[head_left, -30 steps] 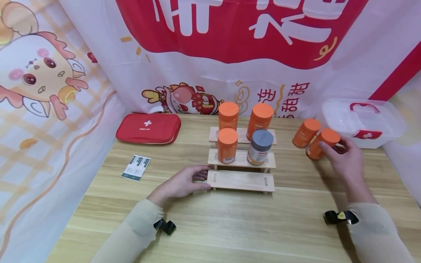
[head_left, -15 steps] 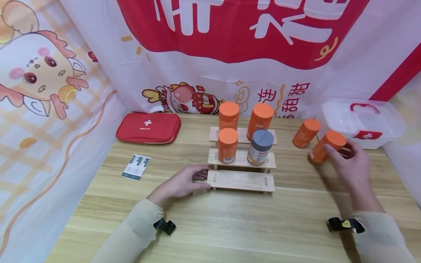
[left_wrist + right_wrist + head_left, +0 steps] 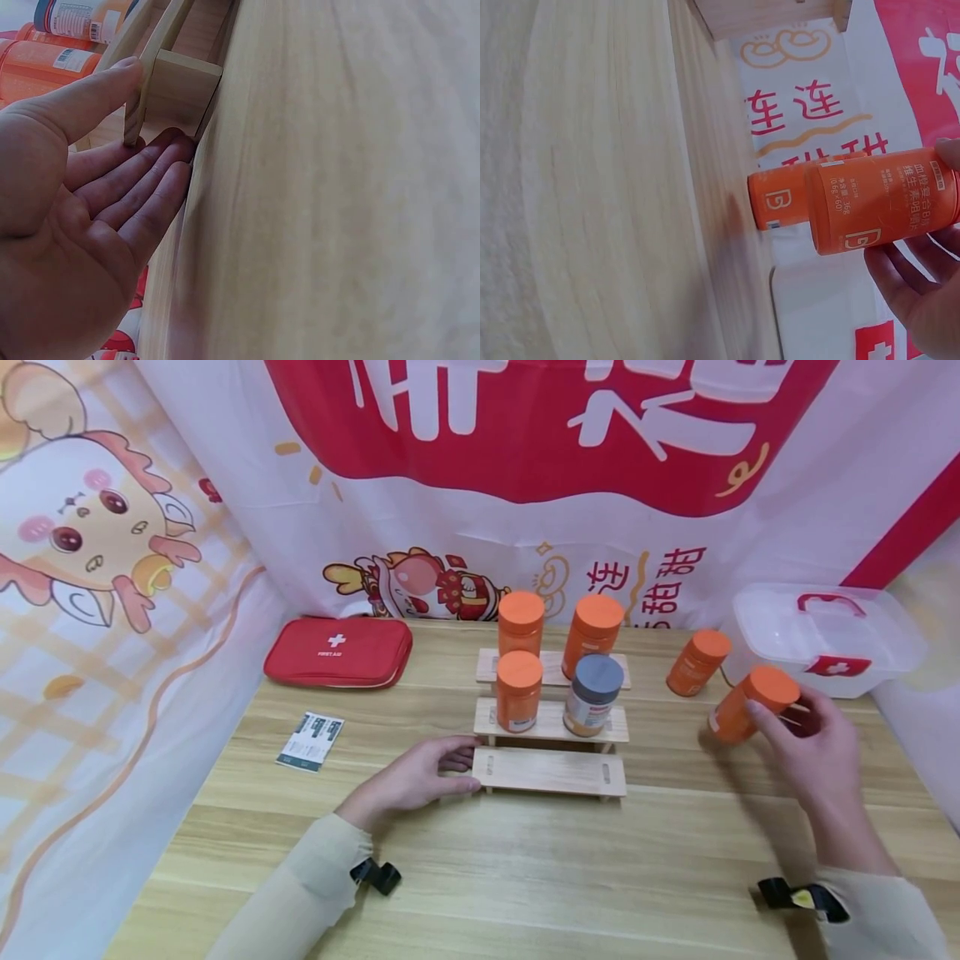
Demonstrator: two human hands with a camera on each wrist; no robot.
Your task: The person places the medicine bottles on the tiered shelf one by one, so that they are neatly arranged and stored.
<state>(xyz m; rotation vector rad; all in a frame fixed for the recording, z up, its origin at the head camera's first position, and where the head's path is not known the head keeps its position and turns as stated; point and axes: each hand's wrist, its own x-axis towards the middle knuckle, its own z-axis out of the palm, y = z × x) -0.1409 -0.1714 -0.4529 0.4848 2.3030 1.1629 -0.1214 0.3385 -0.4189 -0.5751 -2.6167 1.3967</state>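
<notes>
1. Gripping the orange bottle (image 3: 733, 714) by its upper end, the right hand (image 3: 825, 752) has thumb and fingers round it, apparently just above the worktop (image 3: 570, 877), on the near-right side of a standing bottle (image 3: 692, 670).
2. Over on the left, the left hand (image 3: 420, 772) is loosely spread, thumb touching the left end of the lowest shelf (image 3: 551, 772).
3. Danger, I'd say: that high hold could let the base swing and clip its neighbour; a left-thumb nudge could shift the shelf.
4. Cap up, base down, long axis tilted, cap leaning right!
</notes>
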